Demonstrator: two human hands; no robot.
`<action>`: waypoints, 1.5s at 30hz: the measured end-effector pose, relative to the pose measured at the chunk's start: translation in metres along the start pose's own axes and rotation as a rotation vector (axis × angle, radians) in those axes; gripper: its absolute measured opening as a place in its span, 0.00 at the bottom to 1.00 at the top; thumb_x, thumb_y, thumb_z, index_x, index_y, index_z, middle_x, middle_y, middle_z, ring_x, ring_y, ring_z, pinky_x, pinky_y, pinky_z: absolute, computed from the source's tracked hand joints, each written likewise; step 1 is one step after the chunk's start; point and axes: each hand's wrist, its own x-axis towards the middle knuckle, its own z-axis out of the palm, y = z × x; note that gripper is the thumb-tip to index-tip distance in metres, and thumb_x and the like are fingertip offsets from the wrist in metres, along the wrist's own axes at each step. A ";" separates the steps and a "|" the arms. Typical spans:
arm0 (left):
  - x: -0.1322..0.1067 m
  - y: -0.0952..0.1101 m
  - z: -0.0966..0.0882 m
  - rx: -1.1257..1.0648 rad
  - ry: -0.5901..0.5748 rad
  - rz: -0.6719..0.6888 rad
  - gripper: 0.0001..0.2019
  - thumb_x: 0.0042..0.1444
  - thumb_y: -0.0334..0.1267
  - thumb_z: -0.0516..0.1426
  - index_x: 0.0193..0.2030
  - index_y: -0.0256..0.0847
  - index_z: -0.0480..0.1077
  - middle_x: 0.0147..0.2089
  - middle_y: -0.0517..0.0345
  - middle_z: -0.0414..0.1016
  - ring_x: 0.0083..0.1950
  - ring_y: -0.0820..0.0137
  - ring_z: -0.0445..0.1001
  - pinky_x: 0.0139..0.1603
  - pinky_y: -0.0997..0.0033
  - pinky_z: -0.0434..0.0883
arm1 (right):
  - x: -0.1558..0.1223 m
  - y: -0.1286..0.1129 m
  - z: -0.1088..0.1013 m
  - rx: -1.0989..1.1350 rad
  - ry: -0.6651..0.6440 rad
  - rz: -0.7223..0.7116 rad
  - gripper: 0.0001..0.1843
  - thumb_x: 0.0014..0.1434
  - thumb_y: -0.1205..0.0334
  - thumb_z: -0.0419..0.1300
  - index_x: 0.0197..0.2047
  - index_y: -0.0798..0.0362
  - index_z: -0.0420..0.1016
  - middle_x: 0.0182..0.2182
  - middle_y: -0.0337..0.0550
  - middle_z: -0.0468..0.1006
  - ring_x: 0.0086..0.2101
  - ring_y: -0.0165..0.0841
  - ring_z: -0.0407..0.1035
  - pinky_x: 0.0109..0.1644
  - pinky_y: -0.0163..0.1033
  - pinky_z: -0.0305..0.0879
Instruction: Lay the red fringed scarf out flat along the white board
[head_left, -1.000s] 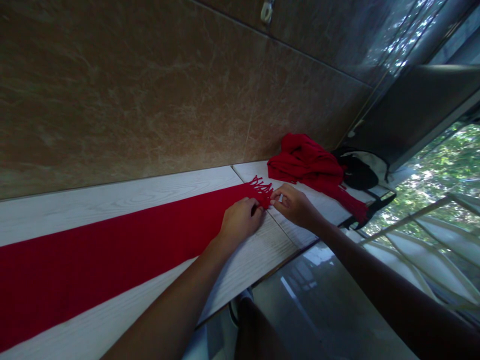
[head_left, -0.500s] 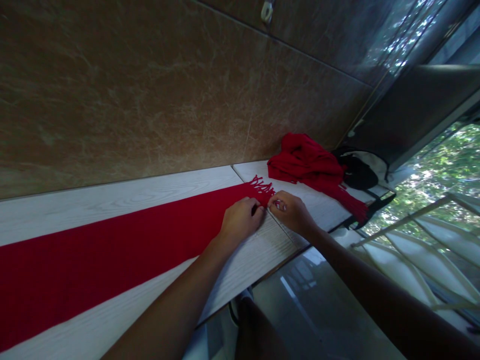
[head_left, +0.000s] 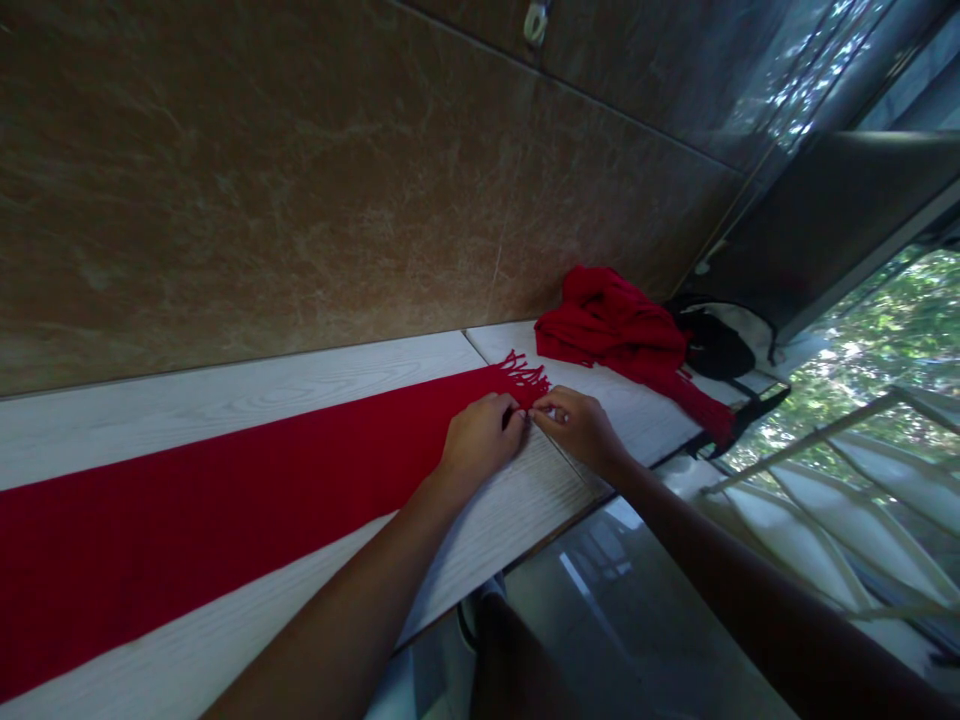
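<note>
A long red scarf (head_left: 247,490) lies flat along the white bench, its fringed end toward the middle of the view. On the near corner of that end rests my left hand (head_left: 484,430), fingers curled and closed on the scarf's edge. My right hand (head_left: 577,425) is just to the right, thumb and forefinger pinched together at the fringe strands by the same corner. The strands between its fingertips are too small to make out clearly. Loose red fringe (head_left: 525,370) spreads on the bench just beyond both hands.
A heap of red fringed cloth (head_left: 611,320) sits against the brown tiled wall (head_left: 300,200). Behind it is a black and white bag (head_left: 720,340) with a strap hanging over the edge. The white bench (head_left: 517,505) ends above a shiny floor; a pale railing (head_left: 832,500) stands at right.
My right hand has shifted slightly left, its fingertips now closer to my left hand at the scarf's corner. My left hand and the scarf have stayed in place.
</note>
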 end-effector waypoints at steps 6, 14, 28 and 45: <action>-0.002 0.003 -0.003 0.007 -0.014 -0.018 0.12 0.76 0.42 0.55 0.52 0.45 0.80 0.54 0.51 0.85 0.53 0.58 0.82 0.51 0.64 0.74 | 0.008 0.002 0.005 0.101 0.032 0.120 0.06 0.51 0.56 0.63 0.29 0.44 0.70 0.24 0.37 0.73 0.28 0.36 0.66 0.35 0.42 0.61; -0.001 0.003 -0.002 0.001 -0.008 -0.013 0.12 0.75 0.41 0.55 0.51 0.45 0.80 0.52 0.51 0.86 0.53 0.58 0.82 0.50 0.64 0.74 | 0.019 0.002 -0.003 0.331 -0.153 0.288 0.15 0.54 0.50 0.59 0.43 0.46 0.67 0.26 0.35 0.76 0.19 0.29 0.56 0.23 0.37 0.52; -0.003 0.000 -0.001 -0.024 -0.061 0.056 0.06 0.68 0.42 0.65 0.48 0.48 0.82 0.50 0.58 0.83 0.51 0.63 0.80 0.47 0.67 0.72 | 0.018 0.044 -0.069 0.050 -0.437 0.124 0.09 0.54 0.51 0.70 0.34 0.47 0.83 0.23 0.34 0.74 0.24 0.32 0.63 0.29 0.38 0.56; -0.005 0.002 -0.001 0.001 -0.055 0.082 0.07 0.72 0.43 0.61 0.50 0.48 0.81 0.53 0.57 0.83 0.53 0.62 0.81 0.46 0.66 0.72 | 0.024 0.014 -0.032 -0.035 -0.391 -0.368 0.08 0.63 0.65 0.66 0.41 0.45 0.87 0.47 0.48 0.85 0.48 0.42 0.80 0.55 0.49 0.77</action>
